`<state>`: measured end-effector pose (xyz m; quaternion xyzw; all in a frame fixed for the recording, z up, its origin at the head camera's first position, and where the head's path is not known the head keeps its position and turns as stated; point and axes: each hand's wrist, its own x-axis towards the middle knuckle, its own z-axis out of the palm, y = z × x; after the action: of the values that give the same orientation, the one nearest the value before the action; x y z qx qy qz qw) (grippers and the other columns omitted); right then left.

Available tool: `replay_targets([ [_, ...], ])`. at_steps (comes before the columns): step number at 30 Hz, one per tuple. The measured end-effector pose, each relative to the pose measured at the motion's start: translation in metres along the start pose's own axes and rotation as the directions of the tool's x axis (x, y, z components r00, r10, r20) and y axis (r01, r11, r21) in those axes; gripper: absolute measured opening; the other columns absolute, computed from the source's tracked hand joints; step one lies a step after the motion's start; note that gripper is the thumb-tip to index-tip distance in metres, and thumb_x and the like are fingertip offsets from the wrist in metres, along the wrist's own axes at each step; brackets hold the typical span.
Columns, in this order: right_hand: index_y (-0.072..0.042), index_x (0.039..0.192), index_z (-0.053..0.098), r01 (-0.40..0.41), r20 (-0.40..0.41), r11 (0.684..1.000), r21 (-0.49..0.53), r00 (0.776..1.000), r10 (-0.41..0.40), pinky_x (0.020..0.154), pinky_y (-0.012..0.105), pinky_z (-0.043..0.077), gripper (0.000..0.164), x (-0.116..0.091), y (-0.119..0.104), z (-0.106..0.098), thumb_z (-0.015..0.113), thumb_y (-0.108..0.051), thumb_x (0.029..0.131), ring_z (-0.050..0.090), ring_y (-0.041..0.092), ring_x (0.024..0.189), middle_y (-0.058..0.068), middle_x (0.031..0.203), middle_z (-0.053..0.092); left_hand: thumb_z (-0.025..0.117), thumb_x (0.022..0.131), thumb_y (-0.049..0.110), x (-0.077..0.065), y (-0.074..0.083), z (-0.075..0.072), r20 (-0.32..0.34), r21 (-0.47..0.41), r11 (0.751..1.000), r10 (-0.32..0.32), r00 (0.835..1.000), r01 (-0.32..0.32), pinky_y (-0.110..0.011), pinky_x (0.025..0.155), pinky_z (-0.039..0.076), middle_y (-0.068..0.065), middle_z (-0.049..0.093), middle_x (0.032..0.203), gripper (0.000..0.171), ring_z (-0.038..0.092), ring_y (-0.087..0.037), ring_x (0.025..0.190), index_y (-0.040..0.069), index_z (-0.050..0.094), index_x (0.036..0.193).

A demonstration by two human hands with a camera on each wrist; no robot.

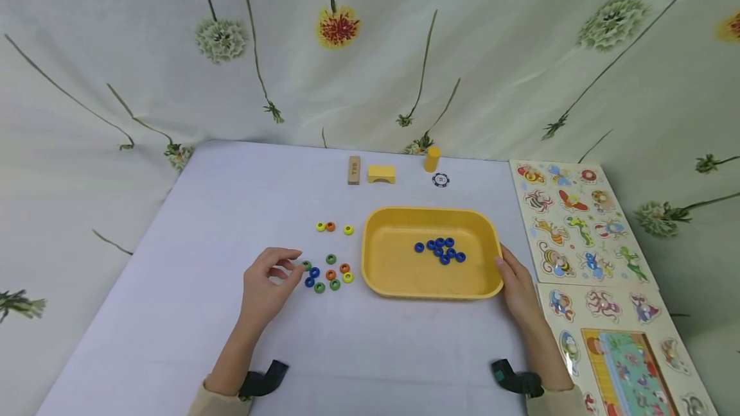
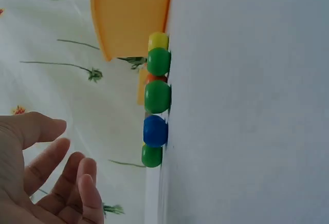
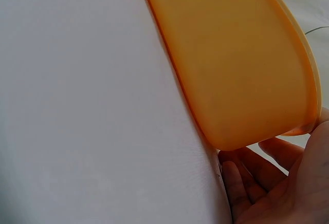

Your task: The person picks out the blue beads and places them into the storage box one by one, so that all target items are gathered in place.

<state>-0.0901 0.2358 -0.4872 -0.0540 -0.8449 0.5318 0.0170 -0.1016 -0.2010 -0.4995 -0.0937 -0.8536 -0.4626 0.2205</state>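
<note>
My left hand (image 1: 270, 282) hovers at the left side of a loose group of beads, thumb and fingertips apart with nothing between them. Close to its fingertips are a green bead (image 1: 307, 266) and a blue bead (image 1: 315, 272). The left wrist view shows that hand (image 2: 51, 167) beside a blue bead (image 2: 155, 131). At the right end of a yellow plastic tray (image 1: 430, 294), my right hand (image 1: 520, 287) grips the rim, its thumb over the edge. Several blue beads (image 1: 439, 252) lie inside the tray. In the right wrist view, fingers (image 3: 257, 172) rest against the tray's outer end.
Yellow beads (image 1: 348, 278) and orange beads (image 1: 331, 275) lie left of the tray. Behind it are a wooden block (image 1: 354, 171), a yellow arch block (image 1: 381, 174), a yellow cylinder (image 1: 431, 160) and a chip (image 1: 440, 180). Picture boards (image 1: 584, 223) line the right edge.
</note>
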Motion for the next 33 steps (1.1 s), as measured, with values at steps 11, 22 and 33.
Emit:
replay_targets([
  [11, -0.011, 0.136, 0.035, -0.004, 0.011, 1.000, 0.007, 1.000, 0.004, 0.105, 0.044, 0.021, 0.051, -0.001, -0.002, 0.000, 0.035, -0.040, 0.094, 0.027, 0.024, 0.131, 0.008, 0.139, 0.036, 0.072, 0.072, 0.017, -0.011, 0.017, -0.003, 0.200, 0.073, 0.970, -0.244, 0.949, 0.234, -0.016, 0.062, 0.046, 0.004, 0.061, 0.090, 0.027, 0.053, -0.008, 0.075, 0.016, 0.064, 0.099],
  [22, -0.011, 0.136, 0.035, -0.007, 0.004, 1.000, -0.005, 1.000, 0.007, 0.105, 0.046, 0.022, 0.053, -0.001, -0.001, -0.001, 0.034, -0.042, 0.093, 0.027, 0.024, 0.131, 0.007, 0.140, 0.036, 0.072, 0.070, 0.011, -0.011, 0.016, 0.001, 0.217, 0.173, 0.969, -0.212, 0.953, 0.176, -0.017, 0.059, 0.044, 0.007, 0.059, 0.080, 0.026, 0.050, -0.006, 0.070, 0.016, 0.065, 0.095],
  [33, -0.012, 0.136, 0.035, 0.004, -0.001, 1.000, -0.004, 1.000, -0.004, 0.105, 0.045, 0.022, 0.051, 0.000, 0.001, 0.001, 0.034, -0.040, 0.094, 0.028, 0.026, 0.131, 0.009, 0.139, 0.036, 0.071, 0.070, 0.004, 0.024, 0.060, 0.017, 0.252, -0.038, 0.999, -0.025, 0.967, 0.036, -0.019, 0.059, 0.049, 0.001, 0.059, 0.082, 0.022, 0.053, -0.006, 0.068, 0.010, 0.064, 0.090],
])
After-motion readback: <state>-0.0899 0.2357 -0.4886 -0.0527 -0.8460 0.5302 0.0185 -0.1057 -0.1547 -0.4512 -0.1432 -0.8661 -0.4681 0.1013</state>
